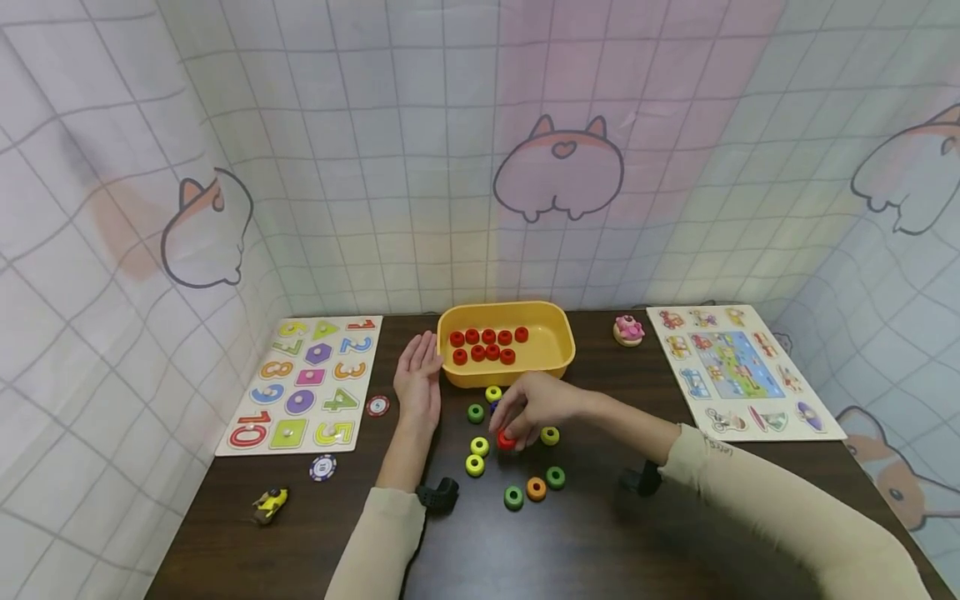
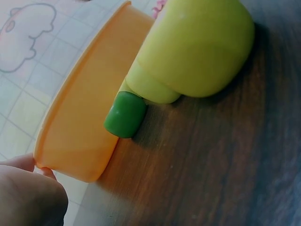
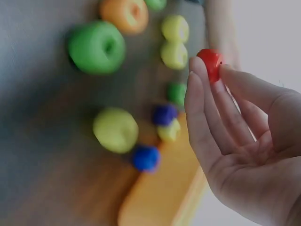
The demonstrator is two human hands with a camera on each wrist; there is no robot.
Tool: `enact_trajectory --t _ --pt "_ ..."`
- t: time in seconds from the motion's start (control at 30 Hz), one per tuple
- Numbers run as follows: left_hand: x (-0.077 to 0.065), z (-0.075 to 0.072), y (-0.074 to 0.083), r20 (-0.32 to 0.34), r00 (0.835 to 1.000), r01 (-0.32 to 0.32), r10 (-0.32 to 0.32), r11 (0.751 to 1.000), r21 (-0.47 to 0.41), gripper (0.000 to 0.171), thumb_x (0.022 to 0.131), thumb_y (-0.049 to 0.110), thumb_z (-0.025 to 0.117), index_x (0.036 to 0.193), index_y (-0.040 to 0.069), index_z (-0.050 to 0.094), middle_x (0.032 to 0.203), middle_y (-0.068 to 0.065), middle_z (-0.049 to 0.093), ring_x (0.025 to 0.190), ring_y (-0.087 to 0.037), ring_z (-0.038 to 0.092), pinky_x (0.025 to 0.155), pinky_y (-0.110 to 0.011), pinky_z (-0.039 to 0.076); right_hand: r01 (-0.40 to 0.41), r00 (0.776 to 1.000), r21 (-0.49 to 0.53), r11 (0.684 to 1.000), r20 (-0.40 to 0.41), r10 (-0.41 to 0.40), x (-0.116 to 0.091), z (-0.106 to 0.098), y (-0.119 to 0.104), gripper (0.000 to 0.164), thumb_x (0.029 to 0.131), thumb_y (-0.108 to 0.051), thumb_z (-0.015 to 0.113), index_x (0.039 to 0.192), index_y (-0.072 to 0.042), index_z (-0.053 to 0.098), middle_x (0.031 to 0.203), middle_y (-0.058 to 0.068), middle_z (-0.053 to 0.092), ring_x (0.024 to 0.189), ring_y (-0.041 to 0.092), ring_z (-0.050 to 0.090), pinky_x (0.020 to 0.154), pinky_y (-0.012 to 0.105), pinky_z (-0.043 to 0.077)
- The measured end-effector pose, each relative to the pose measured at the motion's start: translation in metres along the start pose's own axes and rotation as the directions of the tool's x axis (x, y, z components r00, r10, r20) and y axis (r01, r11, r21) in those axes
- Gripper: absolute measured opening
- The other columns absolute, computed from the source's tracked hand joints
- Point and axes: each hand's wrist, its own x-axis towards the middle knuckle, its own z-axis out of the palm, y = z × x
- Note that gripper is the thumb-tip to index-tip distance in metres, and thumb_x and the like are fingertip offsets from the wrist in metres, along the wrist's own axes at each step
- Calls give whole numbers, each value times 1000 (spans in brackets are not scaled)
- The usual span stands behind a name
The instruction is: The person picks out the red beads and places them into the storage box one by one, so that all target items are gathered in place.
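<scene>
My right hand pinches a red ring-shaped bead between thumb and fingertips, over the loose beads in front of the bin. The left hand stands on its side with straight fingers, at the left end of a yellow plastic bin; its fingertips are right at the rim. Inside the bin several red beads sit in two rows toward the left. Around the right hand lie yellow beads, green beads, an orange bead and blue beads, partly hidden in the head view.
On the left lies a number puzzle board, near poker chips and a small yellow toy vehicle. A pink donut-like toy stands right of the bin, beside a picture puzzle board. A patterned curtain hangs behind the table.
</scene>
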Motion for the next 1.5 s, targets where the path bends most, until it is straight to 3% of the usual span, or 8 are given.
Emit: enact_trajectory --t 0.13,0.3,0.53,0.73,0.9,1.03,1.27,1.5 --pt "-1 -2 1 -16 1000 8 -8 1000 -2 58 88 -23 49 140 1 44 143 -17 50 133 -26 48 111 -38 38 -29 999 21 999 -28 29 6 -36 -12 20 87 -3 71 107 -1 73 99 14 74 79 38 72 72 52 59" --pt "-2 -7 -3 -10 1000 14 -14 1000 -3 59 87 -23 50 141 1 43 144 -18 49 133 -25 49 111 -38 37 -103 988 20 995 -113 104 20 -79 -16 22 88 -2 69 110 0 71 104 17 72 86 40 71 78 51 58" --pt "-3 -3 -4 3 1000 13 -13 1000 -1 58 88 -23 49 140 1 43 143 -17 50 134 -27 47 113 -41 35 -226 935 34 974 -272 226 50 -114 10 24 89 3 65 112 2 69 108 23 69 88 41 70 81 52 57" --pt "-6 -1 -6 9 1000 7 -7 1000 15 58 89 -23 48 141 1 42 143 -17 49 135 -27 47 113 -40 35 -288 892 -17 958 -368 262 64 -118 37 22 89 3 65 110 4 70 106 22 70 84 38 72 74 47 60" --pt "-6 0 -8 13 1000 10 -10 1000 22 57 89 -22 48 141 1 43 142 -16 51 134 -26 47 112 -40 36 -310 887 -52 949 -375 269 69 -112 52 17 86 3 67 102 2 73 96 20 72 78 36 72 69 45 61" --pt "-4 2 -11 15 1000 20 -20 1000 24 57 89 -22 49 140 2 44 142 -15 52 134 -26 48 111 -39 37 -321 880 -24 947 -376 289 68 -110 58 17 87 3 67 103 1 73 96 20 72 78 36 72 69 45 61" --pt "0 3 -14 28 999 25 -26 999 28 57 89 -22 48 141 1 42 146 -18 47 135 -26 46 113 -40 35 -278 899 -61 959 -367 238 50 -113 49 24 89 0 65 112 3 70 112 20 69 83 36 72 72 44 61" --pt "10 1 -11 -12 1000 29 -28 999 37 58 89 -22 50 140 3 43 145 -16 47 134 -25 47 112 -37 37 -172 915 -52 984 -378 140 23 -116 32 23 91 -1 62 114 2 68 112 21 68 92 35 71 80 49 59"
